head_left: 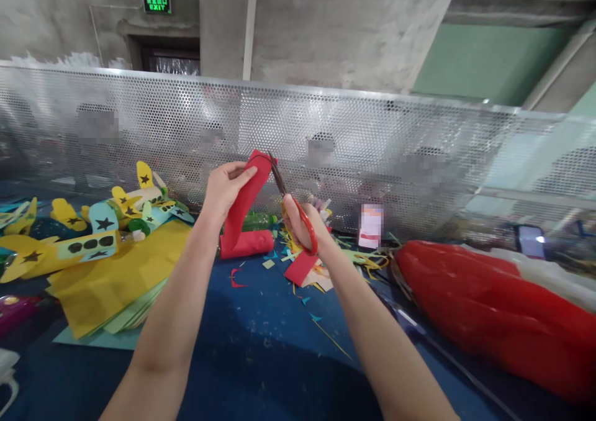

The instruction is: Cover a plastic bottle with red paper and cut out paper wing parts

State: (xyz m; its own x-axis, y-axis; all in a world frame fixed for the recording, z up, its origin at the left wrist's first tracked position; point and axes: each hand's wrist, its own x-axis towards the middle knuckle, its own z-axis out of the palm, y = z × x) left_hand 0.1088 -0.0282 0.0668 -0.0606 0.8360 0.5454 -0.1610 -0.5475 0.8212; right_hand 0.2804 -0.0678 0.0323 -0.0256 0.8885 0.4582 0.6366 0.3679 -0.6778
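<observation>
Above the blue tabletop (270,359), the left hand (227,188) pinches a long red paper strip (246,203), apparently steadying its top for red-handled metal scissors (280,182) the right hand (319,223) grips at the strip's four o'clock.

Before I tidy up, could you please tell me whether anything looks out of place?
A curved red scrap, a blue scrap and a thin yellow strip look untidy, lying loose on the blue surface, apart from the scrap pile.

Room lay open on the flat blue tabletop (274,353), near centre; a perforated silvery metal panel (274,113) barred the front, a bulging red plastic bag (484,306) the right.
</observation>
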